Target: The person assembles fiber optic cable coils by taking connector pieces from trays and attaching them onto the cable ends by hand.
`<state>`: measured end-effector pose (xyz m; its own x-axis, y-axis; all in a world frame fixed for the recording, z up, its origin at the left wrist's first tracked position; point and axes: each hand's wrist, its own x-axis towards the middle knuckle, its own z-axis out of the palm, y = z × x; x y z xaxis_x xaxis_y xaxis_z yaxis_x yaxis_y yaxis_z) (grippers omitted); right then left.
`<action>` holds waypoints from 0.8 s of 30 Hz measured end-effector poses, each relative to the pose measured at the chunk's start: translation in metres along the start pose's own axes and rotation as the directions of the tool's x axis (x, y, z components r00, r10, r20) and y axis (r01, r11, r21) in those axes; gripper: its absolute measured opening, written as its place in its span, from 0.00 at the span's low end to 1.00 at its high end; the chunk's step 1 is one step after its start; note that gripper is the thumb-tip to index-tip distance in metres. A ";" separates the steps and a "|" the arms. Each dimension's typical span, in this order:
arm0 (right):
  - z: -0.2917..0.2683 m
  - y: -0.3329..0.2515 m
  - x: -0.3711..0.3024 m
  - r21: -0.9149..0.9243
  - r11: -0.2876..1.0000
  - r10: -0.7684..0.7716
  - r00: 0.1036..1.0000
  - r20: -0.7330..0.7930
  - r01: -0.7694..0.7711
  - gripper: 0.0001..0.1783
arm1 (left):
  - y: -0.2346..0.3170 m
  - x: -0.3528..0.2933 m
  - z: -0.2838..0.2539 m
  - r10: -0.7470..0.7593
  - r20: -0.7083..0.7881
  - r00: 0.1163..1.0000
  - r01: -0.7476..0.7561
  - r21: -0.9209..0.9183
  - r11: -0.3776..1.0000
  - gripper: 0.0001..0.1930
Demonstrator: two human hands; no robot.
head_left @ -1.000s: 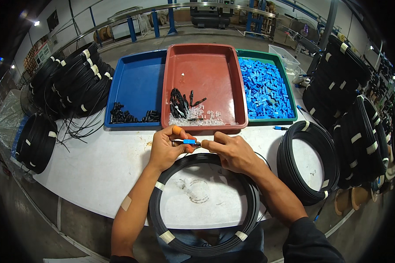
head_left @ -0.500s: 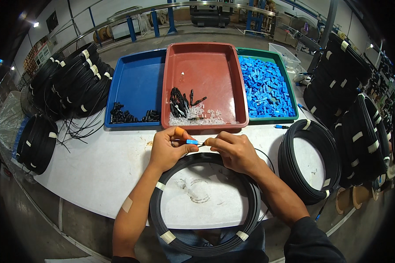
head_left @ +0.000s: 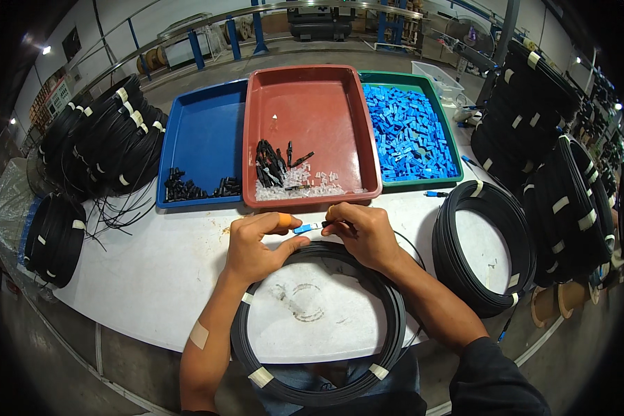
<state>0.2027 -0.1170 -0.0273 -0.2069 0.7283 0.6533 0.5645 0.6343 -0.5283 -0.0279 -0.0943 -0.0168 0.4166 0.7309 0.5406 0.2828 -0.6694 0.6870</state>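
A small blue connector with a white-and-silver section sits on the end of a thin black cable, in front of the red tray. My right hand pinches its black end between thumb and fingers. My left hand is beside the blue end, thumb and forefinger apart; the forefinger tip is very near it, and I cannot tell whether they touch. An orange band wraps one left finger. Below both hands lies a black cable coil bound with pale tape, overhanging the table's near edge.
Past my hands stand a blue tray with black pieces, a red tray with black and clear parts, and a green tray full of blue pieces. Coil stacks rise at left; another coil lies right on the white table.
My left thumb and forefinger have spread apart from the blue connector, showing more of it. My right hand still holds its black end. The whole view has shifted slightly.
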 end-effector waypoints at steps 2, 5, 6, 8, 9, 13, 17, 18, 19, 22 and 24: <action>-0.002 -0.003 0.001 0.069 0.998 0.011 0.999 0.048 -0.015 0.10 | -0.001 0.000 0.001 0.023 -0.048 0.999 -0.019 0.077 0.997 0.12; -0.004 -0.005 0.002 0.147 0.988 0.045 0.998 0.047 -0.052 0.09 | 0.000 0.000 0.003 0.041 -0.081 0.996 -0.037 0.061 0.997 0.10; -0.003 -0.004 0.001 0.147 0.988 0.047 0.998 0.047 -0.053 0.09 | 0.000 0.001 0.003 0.041 -0.080 0.996 -0.036 0.061 0.997 0.10; -0.002 0.001 0.000 0.133 0.991 0.022 1.000 0.020 -0.025 0.08 | 0.003 0.002 0.002 0.145 -0.046 0.988 -0.137 0.138 0.981 0.10; -0.002 0.000 0.001 0.131 0.991 0.024 1.000 0.020 -0.026 0.08 | 0.004 0.002 0.001 0.145 -0.045 0.988 -0.138 0.135 0.981 0.10; 0.003 -0.004 0.002 0.175 0.982 0.066 0.998 0.005 -0.066 0.08 | 0.004 0.000 0.001 0.140 -0.045 0.989 -0.132 0.140 0.981 0.11; -0.004 -0.010 0.003 0.171 0.983 0.052 0.996 0.073 -0.063 0.07 | 0.003 -0.002 0.003 0.048 -0.115 0.992 -0.046 0.025 0.999 0.12; -0.003 -0.009 0.002 0.173 0.983 0.050 0.996 0.074 -0.063 0.07 | 0.003 -0.002 0.002 0.046 -0.116 0.992 -0.043 0.028 0.999 0.12; -0.003 -0.006 0.000 0.205 0.977 0.040 0.997 0.061 -0.052 0.08 | 0.003 -0.001 0.002 0.070 -0.091 0.993 -0.069 0.021 0.997 0.12; -0.002 -0.002 -0.001 0.223 0.975 0.015 0.999 0.040 -0.024 0.10 | 0.003 -0.001 0.003 0.086 -0.052 0.995 -0.086 0.003 0.996 0.12; -0.001 -0.001 0.001 0.211 0.977 0.000 0.999 0.032 -0.007 0.11 | 0.006 0.000 0.003 0.076 -0.036 0.996 -0.076 -0.006 0.997 0.13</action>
<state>0.2024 -0.1174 -0.0259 -0.2328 0.7363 0.6354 0.3843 0.6698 -0.6354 -0.0234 -0.0984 -0.0144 0.4052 0.6824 0.6084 0.2448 -0.7221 0.6470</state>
